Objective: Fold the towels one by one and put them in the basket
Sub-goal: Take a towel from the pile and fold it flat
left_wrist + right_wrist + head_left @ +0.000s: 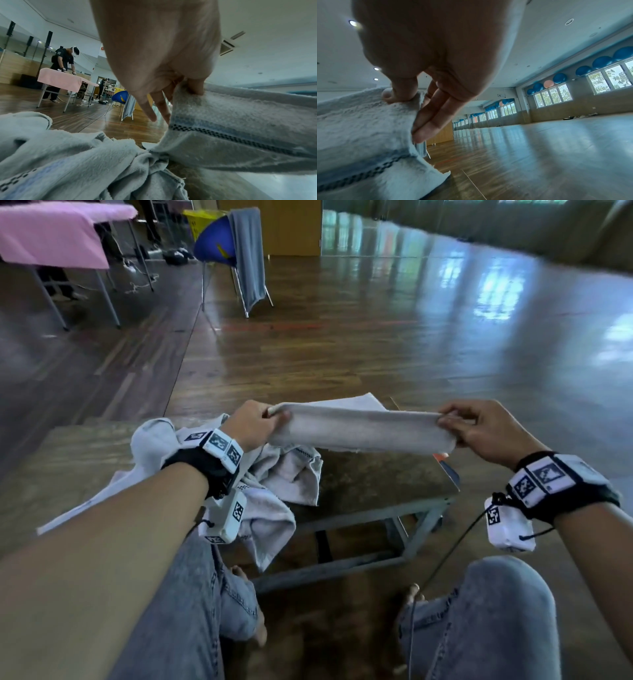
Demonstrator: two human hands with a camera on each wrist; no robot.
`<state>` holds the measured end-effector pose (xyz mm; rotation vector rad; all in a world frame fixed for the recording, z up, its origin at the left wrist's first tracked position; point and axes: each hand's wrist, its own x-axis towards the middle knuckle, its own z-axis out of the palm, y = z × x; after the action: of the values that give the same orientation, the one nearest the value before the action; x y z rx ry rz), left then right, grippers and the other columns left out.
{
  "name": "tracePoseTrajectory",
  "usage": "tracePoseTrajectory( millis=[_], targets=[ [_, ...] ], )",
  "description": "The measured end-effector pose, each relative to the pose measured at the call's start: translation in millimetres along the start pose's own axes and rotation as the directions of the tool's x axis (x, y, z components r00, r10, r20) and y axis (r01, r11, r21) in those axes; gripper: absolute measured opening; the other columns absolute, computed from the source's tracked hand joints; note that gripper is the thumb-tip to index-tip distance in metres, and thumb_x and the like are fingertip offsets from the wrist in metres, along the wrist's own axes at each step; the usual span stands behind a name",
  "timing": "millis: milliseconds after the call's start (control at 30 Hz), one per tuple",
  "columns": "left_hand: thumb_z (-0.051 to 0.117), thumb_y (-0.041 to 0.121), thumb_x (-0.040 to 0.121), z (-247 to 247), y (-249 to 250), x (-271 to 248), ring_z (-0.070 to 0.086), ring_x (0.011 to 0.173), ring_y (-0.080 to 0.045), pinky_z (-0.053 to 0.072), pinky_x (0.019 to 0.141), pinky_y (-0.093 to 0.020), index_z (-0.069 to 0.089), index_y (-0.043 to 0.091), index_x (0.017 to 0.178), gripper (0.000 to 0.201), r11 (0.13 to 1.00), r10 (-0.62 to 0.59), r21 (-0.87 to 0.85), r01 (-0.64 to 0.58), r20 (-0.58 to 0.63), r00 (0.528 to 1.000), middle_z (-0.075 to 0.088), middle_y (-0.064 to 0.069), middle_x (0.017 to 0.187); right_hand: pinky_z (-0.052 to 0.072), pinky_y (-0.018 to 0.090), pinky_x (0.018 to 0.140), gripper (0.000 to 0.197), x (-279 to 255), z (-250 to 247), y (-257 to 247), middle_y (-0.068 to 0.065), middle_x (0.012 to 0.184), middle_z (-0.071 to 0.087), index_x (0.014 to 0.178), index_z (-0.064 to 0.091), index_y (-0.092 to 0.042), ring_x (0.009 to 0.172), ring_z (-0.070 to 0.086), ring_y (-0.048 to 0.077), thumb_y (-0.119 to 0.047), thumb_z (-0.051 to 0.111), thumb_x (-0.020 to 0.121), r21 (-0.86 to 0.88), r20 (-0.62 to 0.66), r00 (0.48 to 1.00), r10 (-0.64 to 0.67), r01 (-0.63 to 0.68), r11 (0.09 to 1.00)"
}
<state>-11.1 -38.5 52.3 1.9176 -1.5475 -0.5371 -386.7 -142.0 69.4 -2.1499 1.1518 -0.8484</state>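
Note:
A pale grey towel (363,428), folded into a long band, is stretched in the air above a low table (376,477). My left hand (255,422) pinches its left end and my right hand (476,426) pinches its right end. The left wrist view shows the thumb (195,86) pressed on the towel's (240,121) top edge, above a checked dark stripe. From the right wrist, the thumb (402,89) and fingers clamp the towel's (359,128) corner. Several crumpled towels (274,484) lie heaped on the table's left part, under my left wrist. No basket is in view.
I sit with my knees (507,594) in jeans at the table's near edge. An orange object (445,463) peeks out at the table's right edge. Farther off stand a blue chair (219,241) draped with a grey towel and a pink-covered table (54,231); a person (63,63) works there.

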Motion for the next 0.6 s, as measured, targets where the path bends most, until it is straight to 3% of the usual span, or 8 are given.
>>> tracePoseTrajectory(
  millis=[100, 167, 267, 333, 433, 500, 567, 600],
  targets=[
    [0.055, 0.047, 0.096, -4, 10, -26, 0.031, 0.045, -0.012, 0.025, 0.045, -0.023, 0.040, 0.017, 0.056, 0.053, 1.000, -0.003, -0.002, 0.003, -0.030, 1.000, 0.035, 0.006, 0.046, 0.046, 0.012, 0.061, 0.035, -30, -12, -17, -0.024, 0.069, 0.067, 0.074, 0.071, -0.043, 0.065, 0.059, -0.008, -0.015, 0.067, 0.096, -0.034, 0.059, 0.996, -0.063, 0.065, 0.997],
    [0.056, 0.047, 0.096, -3, 16, -43, 0.038, 0.045, -0.014, 0.030, 0.047, -0.025, 0.044, 0.016, 0.053, 0.055, 0.999, -0.016, 0.034, 0.016, -0.008, 1.000, 0.040, 0.011, 0.040, 0.043, 0.005, 0.055, 0.037, -51, -19, -29, -0.025, 0.067, 0.068, 0.075, 0.071, -0.049, 0.059, 0.058, -0.010, -0.017, 0.067, 0.095, -0.025, 0.165, 0.985, -0.055, 0.060, 0.998],
    [0.056, 0.049, 0.096, 3, 16, -63, 0.057, 0.066, -0.021, 0.044, 0.063, -0.029, 0.059, 0.007, 0.072, 0.049, 0.997, -0.066, 0.061, 0.054, 0.229, 0.971, 0.061, -0.006, 0.068, 0.046, 0.011, 0.065, 0.026, -74, -19, -42, -0.023, 0.075, 0.073, 0.078, 0.073, -0.049, 0.064, 0.061, -0.010, -0.026, 0.071, 0.091, -0.141, 0.340, 0.940, 0.027, 0.023, 0.990],
    [0.058, 0.047, 0.095, 10, 11, -74, 0.060, 0.056, -0.012, 0.042, 0.055, -0.018, 0.057, 0.011, 0.064, 0.048, 0.996, -0.081, 0.055, 0.066, 0.324, 0.943, 0.064, -0.001, 0.060, 0.051, 0.026, 0.073, 0.006, -86, -15, -43, -0.012, 0.084, 0.077, 0.084, 0.075, -0.041, 0.070, 0.065, -0.002, -0.037, 0.071, 0.086, -0.139, 0.392, 0.915, 0.098, -0.046, 0.989],
    [0.064, 0.045, 0.092, 20, -3, -79, 0.054, 0.042, 0.002, 0.037, 0.046, -0.012, 0.060, 0.020, 0.052, 0.048, 0.993, -0.117, 0.041, 0.109, 0.364, 0.924, 0.059, 0.014, 0.043, 0.056, 0.044, 0.076, 0.006, -88, -7, -31, 0.006, 0.090, 0.077, 0.088, 0.078, -0.026, 0.079, 0.067, 0.016, -0.029, 0.072, 0.089, -0.103, 0.372, 0.911, 0.178, -0.150, 0.983],
    [0.068, 0.042, 0.091, 29, -11, -74, 0.055, 0.049, -0.002, 0.040, 0.053, -0.018, 0.062, 0.020, 0.057, 0.041, 0.991, -0.131, 0.013, 0.136, 0.365, 0.922, 0.059, 0.014, 0.047, 0.058, 0.034, 0.068, 0.006, -81, 2, -17, 0.005, 0.090, 0.076, 0.090, 0.077, -0.023, 0.080, 0.067, 0.017, -0.023, 0.072, 0.092, -0.111, 0.314, 0.923, 0.220, -0.194, 0.975],
    [0.069, 0.040, 0.090, 37, -17, -60, 0.058, 0.058, -0.010, 0.042, 0.058, -0.023, 0.065, 0.016, 0.069, 0.032, 0.991, -0.122, -0.018, 0.134, 0.316, 0.941, 0.063, 0.012, 0.056, 0.053, 0.020, 0.056, 0.011, -70, 13, 2, -0.004, 0.087, 0.073, 0.087, 0.076, -0.026, 0.075, 0.066, 0.011, -0.020, 0.070, 0.093, -0.110, 0.238, 0.936, 0.260, -0.240, 0.965],
    [0.070, 0.039, 0.090, 41, -19, -51, 0.062, 0.064, -0.015, 0.046, 0.062, -0.027, 0.068, 0.011, 0.077, 0.031, 0.992, -0.109, -0.032, 0.124, 0.287, 0.952, 0.068, 0.005, 0.065, 0.050, 0.020, 0.056, 0.013, -63, 20, 12, -0.006, 0.085, 0.073, 0.085, 0.075, -0.026, 0.073, 0.065, 0.010, -0.019, 0.069, 0.094, -0.110, 0.199, 0.939, 0.281, -0.264, 0.958]
  ],
)
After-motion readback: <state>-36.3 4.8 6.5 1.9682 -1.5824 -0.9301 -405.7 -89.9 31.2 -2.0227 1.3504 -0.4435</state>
